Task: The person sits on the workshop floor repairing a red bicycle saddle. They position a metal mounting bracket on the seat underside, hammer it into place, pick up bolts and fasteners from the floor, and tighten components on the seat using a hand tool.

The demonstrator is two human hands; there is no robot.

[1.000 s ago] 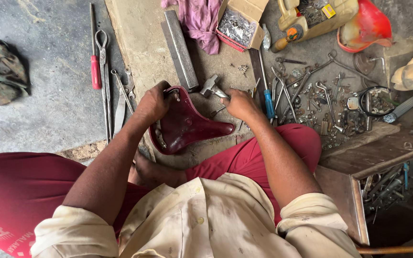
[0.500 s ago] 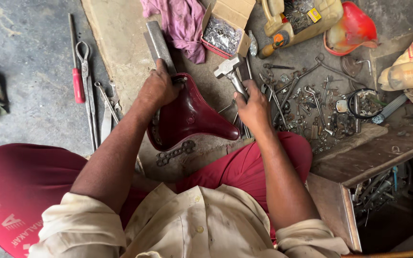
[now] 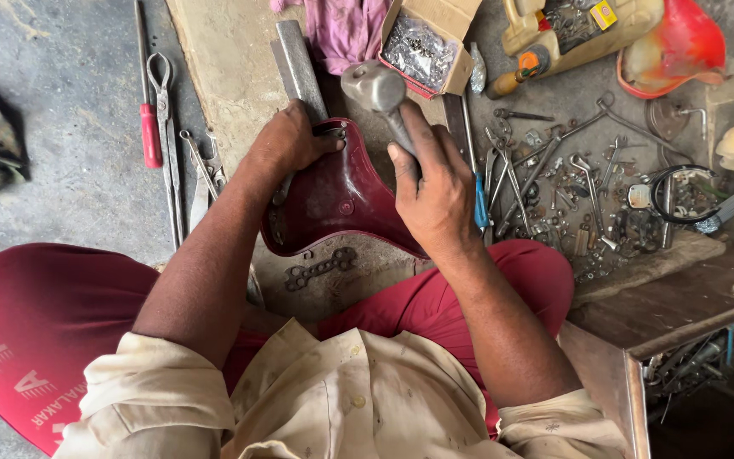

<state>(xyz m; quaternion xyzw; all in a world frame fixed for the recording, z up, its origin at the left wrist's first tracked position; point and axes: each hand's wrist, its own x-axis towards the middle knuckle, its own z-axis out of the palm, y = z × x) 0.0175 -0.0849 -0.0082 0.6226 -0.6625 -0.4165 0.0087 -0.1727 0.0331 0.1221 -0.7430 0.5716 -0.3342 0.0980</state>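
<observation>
A dark red bicycle saddle [image 3: 341, 200] lies underside up on a flat stone slab [image 3: 223, 64] in front of me. My left hand [image 3: 286, 140] grips the saddle's wide rear edge, beside a flat steel bar [image 3: 297, 68]. My right hand [image 3: 435, 183] is closed on the handle of a hammer, whose grey metal head [image 3: 373, 87] is raised above the saddle. A flat multi-hole wrench [image 3: 320, 269] lies on the slab just below the saddle.
A red-handled screwdriver [image 3: 148, 127] and long pliers [image 3: 166, 136] lie at the left. A cardboard box of small metal parts [image 3: 422, 47] and a pink cloth [image 3: 346, 30] sit behind. Several spanners and loose bits [image 3: 571, 187] cover the ground at the right.
My right hand has picked up the hammer from beside the saddle and lifted it over the saddle. The left hand has stayed on the saddle's rear edge.
</observation>
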